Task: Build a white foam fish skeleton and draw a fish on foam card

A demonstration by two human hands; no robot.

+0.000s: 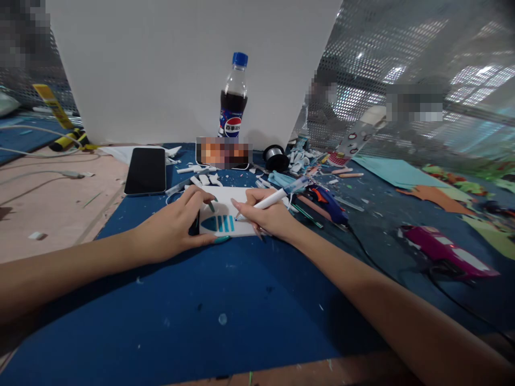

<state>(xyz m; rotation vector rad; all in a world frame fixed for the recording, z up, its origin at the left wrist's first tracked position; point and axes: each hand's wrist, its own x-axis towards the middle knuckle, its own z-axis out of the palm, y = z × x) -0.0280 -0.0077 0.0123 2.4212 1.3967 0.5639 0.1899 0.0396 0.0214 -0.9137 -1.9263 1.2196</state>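
Note:
A small white board (229,194) lies flat on the blue mat, marked with a blue rounded shape and several blue stripes. My left hand (183,217) grips its left end, thumb along the near edge and index finger bent onto the surface. Pinched in my right hand (273,214) is a white marker pen (269,200), tilted, its tip at the board beside the last stripe. The pen's clear cap end points up to the right. Part of the board's right side is hidden under my right hand.
Behind the board stand a cola bottle (233,110), a picture card (203,153), a phone (145,170) and a wire spool (276,157). White scraps (300,156) litter the back. To the right lie a blue glue gun (328,203), a magenta corded tool (446,251) and coloured sheets (402,174).

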